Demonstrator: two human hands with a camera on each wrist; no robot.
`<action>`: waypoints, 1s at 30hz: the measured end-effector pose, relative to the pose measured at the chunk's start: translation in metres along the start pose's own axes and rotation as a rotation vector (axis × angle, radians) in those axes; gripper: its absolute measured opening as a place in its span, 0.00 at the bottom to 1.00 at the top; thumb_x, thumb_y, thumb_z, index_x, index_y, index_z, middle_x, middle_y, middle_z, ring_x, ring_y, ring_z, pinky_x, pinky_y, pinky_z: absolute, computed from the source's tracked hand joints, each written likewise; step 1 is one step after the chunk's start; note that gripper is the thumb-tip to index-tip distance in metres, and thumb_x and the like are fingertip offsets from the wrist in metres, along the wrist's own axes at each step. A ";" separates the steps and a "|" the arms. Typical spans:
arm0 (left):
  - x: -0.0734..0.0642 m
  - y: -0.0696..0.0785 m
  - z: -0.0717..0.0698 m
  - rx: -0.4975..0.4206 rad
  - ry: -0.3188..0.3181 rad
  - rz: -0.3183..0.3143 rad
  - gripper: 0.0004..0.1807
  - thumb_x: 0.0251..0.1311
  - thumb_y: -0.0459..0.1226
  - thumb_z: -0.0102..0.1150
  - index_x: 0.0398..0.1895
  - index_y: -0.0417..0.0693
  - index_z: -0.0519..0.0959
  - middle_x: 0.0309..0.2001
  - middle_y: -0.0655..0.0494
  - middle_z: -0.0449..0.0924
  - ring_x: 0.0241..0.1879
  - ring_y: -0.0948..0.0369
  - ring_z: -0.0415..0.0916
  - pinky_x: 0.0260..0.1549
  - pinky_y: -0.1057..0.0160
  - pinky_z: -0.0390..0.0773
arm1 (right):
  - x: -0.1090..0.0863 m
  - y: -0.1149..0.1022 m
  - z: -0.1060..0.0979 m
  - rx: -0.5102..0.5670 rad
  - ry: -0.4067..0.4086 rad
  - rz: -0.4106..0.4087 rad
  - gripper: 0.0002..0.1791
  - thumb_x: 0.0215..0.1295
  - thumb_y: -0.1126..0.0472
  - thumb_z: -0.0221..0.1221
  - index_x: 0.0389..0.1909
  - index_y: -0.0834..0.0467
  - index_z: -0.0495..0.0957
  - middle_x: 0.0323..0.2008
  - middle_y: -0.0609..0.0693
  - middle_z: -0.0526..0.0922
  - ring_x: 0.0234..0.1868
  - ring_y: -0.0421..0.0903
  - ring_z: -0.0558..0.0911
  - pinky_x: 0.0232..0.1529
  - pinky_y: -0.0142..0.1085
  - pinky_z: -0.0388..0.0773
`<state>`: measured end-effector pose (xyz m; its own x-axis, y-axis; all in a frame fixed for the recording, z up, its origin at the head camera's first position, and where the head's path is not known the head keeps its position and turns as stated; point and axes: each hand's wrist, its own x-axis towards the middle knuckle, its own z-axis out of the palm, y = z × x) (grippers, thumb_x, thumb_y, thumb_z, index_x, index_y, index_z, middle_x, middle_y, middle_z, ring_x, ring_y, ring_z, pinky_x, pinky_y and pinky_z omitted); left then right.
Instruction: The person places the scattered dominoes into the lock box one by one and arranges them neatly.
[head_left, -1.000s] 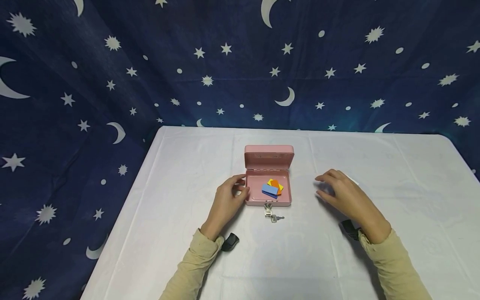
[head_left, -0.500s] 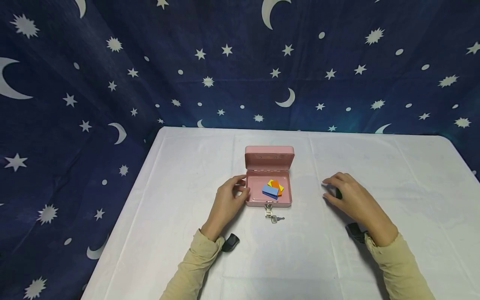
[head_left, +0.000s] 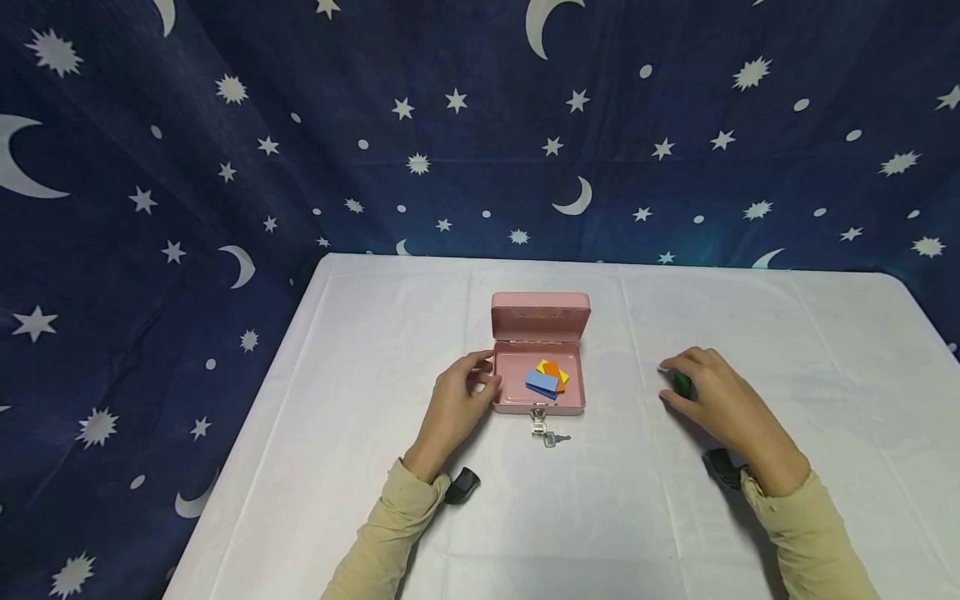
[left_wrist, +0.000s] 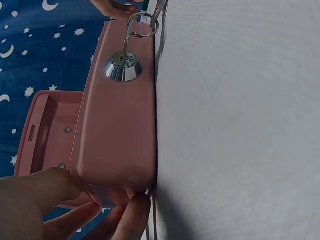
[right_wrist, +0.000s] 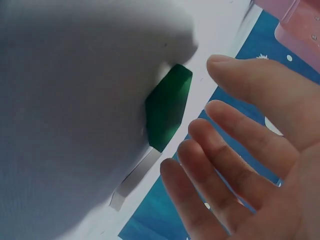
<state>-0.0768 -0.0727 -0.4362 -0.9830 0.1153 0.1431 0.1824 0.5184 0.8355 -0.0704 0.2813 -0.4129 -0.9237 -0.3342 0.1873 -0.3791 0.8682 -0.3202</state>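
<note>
A pink metal cash box (head_left: 517, 409) stands on the table with its lid (head_left: 540, 315) raised. My left hand (head_left: 453, 400) holds the box's left side, thumb at the rim and fingers on the outer wall. Small blue (head_left: 542, 380), orange (head_left: 552, 371) and yellow (head_left: 565, 379) flat pieces lie inside. A key sits in the front lock (left_wrist: 123, 67), linked by a ring to a second key (head_left: 557, 438). My right hand (head_left: 720, 396) hovers over the table, fingers loosely bent and spread apart, beside a green faceted piece (right_wrist: 169, 107) with a white strip (right_wrist: 134, 179) at one end.
A white cloth (head_left: 585, 517) covers the table. Dark blue fabric (head_left: 480, 125) with moons and stars hangs behind it and along the left. Black wrist straps (head_left: 461, 485) show at both sleeves.
My right hand has moved to the right, and the green piece has come into sight under it. The left hand stays at the box, which has not moved.
</note>
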 end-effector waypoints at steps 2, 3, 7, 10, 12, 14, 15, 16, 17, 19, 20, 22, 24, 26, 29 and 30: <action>0.000 0.000 0.000 -0.004 -0.001 -0.002 0.23 0.62 0.33 0.64 0.61 0.41 0.77 0.47 0.50 0.83 0.41 0.61 0.83 0.38 0.65 0.81 | 0.000 0.001 0.000 -0.004 -0.012 0.013 0.21 0.52 0.65 0.72 0.47 0.68 0.81 0.43 0.63 0.80 0.47 0.61 0.76 0.47 0.57 0.76; 0.000 0.000 0.000 -0.003 0.000 0.004 0.23 0.62 0.33 0.64 0.61 0.40 0.76 0.47 0.50 0.83 0.41 0.61 0.83 0.38 0.64 0.81 | -0.001 0.001 -0.001 -0.007 -0.016 0.018 0.21 0.52 0.65 0.72 0.47 0.68 0.81 0.43 0.63 0.80 0.47 0.61 0.76 0.47 0.57 0.76; 0.000 -0.001 0.001 -0.004 0.005 0.018 0.22 0.62 0.32 0.64 0.61 0.40 0.76 0.47 0.49 0.83 0.41 0.59 0.84 0.39 0.62 0.82 | -0.002 0.003 -0.002 -0.012 -0.032 0.040 0.22 0.52 0.66 0.72 0.47 0.69 0.80 0.43 0.64 0.80 0.48 0.62 0.76 0.47 0.57 0.76; -0.001 -0.001 0.001 0.004 0.004 0.011 0.22 0.62 0.33 0.64 0.61 0.40 0.76 0.47 0.49 0.83 0.41 0.60 0.84 0.40 0.61 0.81 | -0.002 0.003 -0.002 -0.010 -0.039 0.050 0.22 0.52 0.66 0.72 0.48 0.69 0.80 0.44 0.65 0.80 0.48 0.63 0.76 0.47 0.58 0.75; -0.001 -0.002 0.002 0.008 0.002 0.002 0.23 0.62 0.33 0.64 0.61 0.41 0.76 0.47 0.50 0.83 0.41 0.61 0.83 0.40 0.61 0.82 | -0.003 0.003 -0.002 -0.005 -0.042 0.053 0.22 0.52 0.66 0.72 0.48 0.69 0.80 0.44 0.65 0.79 0.48 0.63 0.76 0.47 0.58 0.75; -0.001 -0.001 0.002 0.007 0.000 -0.011 0.23 0.62 0.33 0.64 0.61 0.42 0.77 0.47 0.50 0.83 0.41 0.61 0.83 0.41 0.61 0.81 | -0.003 0.003 -0.002 -0.002 -0.041 0.051 0.22 0.52 0.66 0.72 0.47 0.70 0.80 0.43 0.65 0.79 0.48 0.64 0.76 0.47 0.57 0.76; -0.001 -0.001 0.002 0.005 0.000 -0.012 0.23 0.62 0.33 0.64 0.61 0.42 0.77 0.47 0.50 0.83 0.41 0.61 0.83 0.41 0.61 0.81 | -0.003 0.003 -0.002 0.002 -0.043 0.052 0.22 0.52 0.66 0.72 0.47 0.70 0.80 0.43 0.66 0.79 0.47 0.64 0.76 0.46 0.57 0.76; -0.001 -0.001 0.002 0.003 0.000 -0.009 0.23 0.62 0.33 0.64 0.61 0.41 0.77 0.47 0.50 0.83 0.41 0.61 0.83 0.41 0.61 0.82 | -0.003 0.003 -0.002 0.005 -0.045 0.053 0.22 0.52 0.66 0.72 0.47 0.70 0.80 0.43 0.66 0.79 0.47 0.64 0.77 0.46 0.57 0.76; -0.001 -0.002 0.002 0.000 0.001 -0.008 0.23 0.62 0.33 0.64 0.61 0.41 0.77 0.47 0.50 0.83 0.41 0.61 0.83 0.41 0.61 0.82 | -0.003 0.003 -0.001 0.007 -0.044 0.052 0.21 0.52 0.66 0.72 0.46 0.71 0.79 0.43 0.66 0.79 0.47 0.65 0.77 0.46 0.57 0.76; -0.001 -0.001 0.001 0.000 0.001 -0.004 0.23 0.62 0.33 0.64 0.61 0.41 0.76 0.47 0.50 0.83 0.41 0.60 0.83 0.41 0.62 0.82 | -0.002 0.004 -0.001 0.016 -0.043 0.051 0.21 0.52 0.67 0.71 0.46 0.71 0.79 0.43 0.67 0.79 0.46 0.65 0.78 0.45 0.57 0.76; -0.001 -0.001 0.001 0.000 0.001 -0.004 0.23 0.62 0.33 0.64 0.61 0.41 0.76 0.47 0.50 0.83 0.41 0.60 0.83 0.40 0.62 0.82 | -0.002 0.004 -0.001 0.021 -0.042 0.051 0.20 0.52 0.67 0.71 0.45 0.71 0.79 0.43 0.67 0.79 0.45 0.65 0.78 0.45 0.57 0.76; -0.001 -0.001 0.001 -0.001 0.001 -0.002 0.23 0.62 0.32 0.64 0.61 0.40 0.76 0.47 0.49 0.83 0.41 0.60 0.84 0.40 0.62 0.81 | -0.002 0.004 0.000 0.030 -0.038 0.049 0.19 0.52 0.67 0.71 0.44 0.71 0.80 0.42 0.67 0.79 0.44 0.65 0.79 0.45 0.57 0.77; -0.001 -0.001 0.001 -0.001 0.000 -0.007 0.23 0.62 0.32 0.64 0.61 0.41 0.77 0.47 0.50 0.83 0.40 0.61 0.84 0.40 0.62 0.81 | -0.002 0.004 0.000 0.037 -0.034 0.044 0.18 0.52 0.68 0.71 0.43 0.71 0.80 0.41 0.66 0.79 0.42 0.63 0.79 0.43 0.56 0.77; 0.000 -0.001 0.001 -0.002 0.001 -0.008 0.23 0.62 0.33 0.64 0.61 0.41 0.77 0.47 0.50 0.83 0.41 0.61 0.84 0.41 0.62 0.81 | -0.001 0.005 0.000 0.041 -0.038 0.047 0.17 0.52 0.69 0.70 0.43 0.71 0.80 0.41 0.66 0.79 0.41 0.62 0.79 0.42 0.55 0.77; 0.000 -0.001 0.000 -0.003 0.005 0.010 0.22 0.62 0.32 0.64 0.60 0.40 0.77 0.47 0.49 0.83 0.41 0.60 0.84 0.41 0.61 0.82 | -0.001 0.005 0.000 0.042 -0.054 0.058 0.16 0.53 0.70 0.69 0.43 0.71 0.80 0.40 0.65 0.79 0.41 0.62 0.79 0.42 0.55 0.78; 0.000 -0.001 0.000 -0.003 0.006 0.013 0.22 0.62 0.32 0.64 0.60 0.40 0.77 0.46 0.49 0.83 0.41 0.60 0.84 0.41 0.60 0.82 | -0.001 0.005 0.000 0.042 -0.063 0.065 0.16 0.53 0.70 0.68 0.43 0.71 0.80 0.40 0.65 0.79 0.41 0.62 0.79 0.42 0.55 0.78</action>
<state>-0.0766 -0.0729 -0.4369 -0.9806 0.1171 0.1575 0.1955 0.5144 0.8350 -0.0717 0.2858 -0.4144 -0.9477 -0.3008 0.1067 -0.3186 0.8730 -0.3692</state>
